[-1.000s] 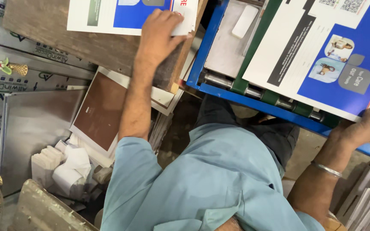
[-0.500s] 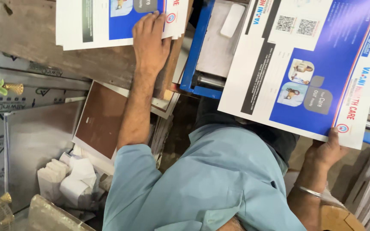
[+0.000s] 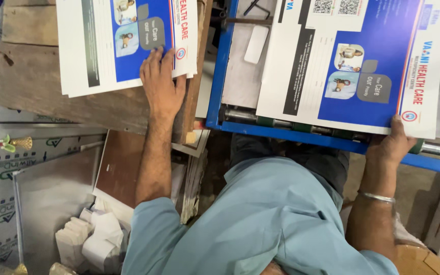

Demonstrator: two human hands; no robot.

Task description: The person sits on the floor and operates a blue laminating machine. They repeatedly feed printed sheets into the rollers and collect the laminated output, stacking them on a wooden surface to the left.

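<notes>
Resting flat with fingers spread, the left hand (image 3: 161, 84) presses the stack of white-and-blue printed sheets (image 3: 123, 43) on the worn wooden board (image 3: 52, 97). Further right, the right hand (image 3: 393, 147) pinches the lower corner of a large white-and-blue printed sheet (image 3: 357, 66) over the blue metal machine frame (image 3: 220, 76)

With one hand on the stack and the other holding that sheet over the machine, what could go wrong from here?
1. The right hand pinches the printed sheet by one corner only, so it may sag or crease.
2. That hand sits right by the rollers on the blue frame; fingers might get caught.
3. The stack of sheets under the left hand overhangs the wooden board and may slip.
</notes>
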